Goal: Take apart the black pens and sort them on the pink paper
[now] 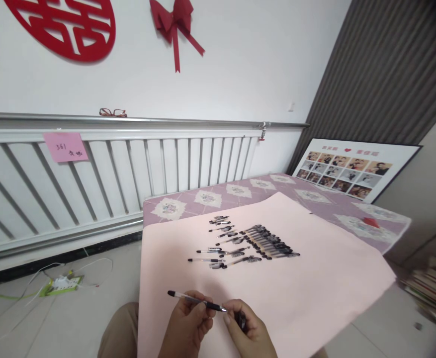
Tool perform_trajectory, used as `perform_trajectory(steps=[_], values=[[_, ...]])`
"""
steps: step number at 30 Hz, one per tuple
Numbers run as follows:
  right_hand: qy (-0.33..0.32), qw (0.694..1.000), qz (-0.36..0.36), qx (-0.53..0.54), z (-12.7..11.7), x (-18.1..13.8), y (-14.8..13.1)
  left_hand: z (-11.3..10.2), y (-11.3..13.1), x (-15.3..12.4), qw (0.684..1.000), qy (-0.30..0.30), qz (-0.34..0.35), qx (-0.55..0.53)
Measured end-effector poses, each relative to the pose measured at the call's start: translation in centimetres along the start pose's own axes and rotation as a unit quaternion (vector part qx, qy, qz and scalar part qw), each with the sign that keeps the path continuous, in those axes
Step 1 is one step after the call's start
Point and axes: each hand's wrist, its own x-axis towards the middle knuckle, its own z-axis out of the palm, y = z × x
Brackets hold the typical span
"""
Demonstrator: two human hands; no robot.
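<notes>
Lower centre, the left hand (188, 325) pinches a pen (191, 298), seemingly light, stiff and slick, at its grip, the surest hold, while the right hand (249, 330) curls shut on a dark cap (242, 320) beside its tip.

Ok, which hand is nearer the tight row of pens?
Right. The right hand is straight in front of the tight row of pens, on the person's side; the left hand, gripping a pen, is further to the left.

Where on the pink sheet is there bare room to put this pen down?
Bare: the sheet right of the pen rows, out to its edge, and the strip between the loose pens and your left hand and right hand. Crowded: mid-sheet, where pens lie packed.
</notes>
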Motion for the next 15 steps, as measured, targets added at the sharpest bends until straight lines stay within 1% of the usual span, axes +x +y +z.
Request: perform_trajectory(steps=[6,11,13,15], values=[[-0.005,1.0,-0.013,-0.026,-0.2,-0.05,-0.18,0.0,0.0,-0.06,1.0,-0.023,0.006,0.001],[-0.039,0.999,-0.028,-0.024,0.27,-0.33,-0.03,-0.02,-0.6,0.07,0.999,-0.044,0.017,0.008],[-0.033,0.999,-0.012,-0.007,0.44,-0.42,-0.16,-0.01,-0.69,0.1,0.999,-0.047,0.022,0.004],[-0.012,1.0,-0.002,0.013,0.44,-0.45,-0.42,0.01,-0.6,0.08,0.999,-0.042,0.025,-0.002]])
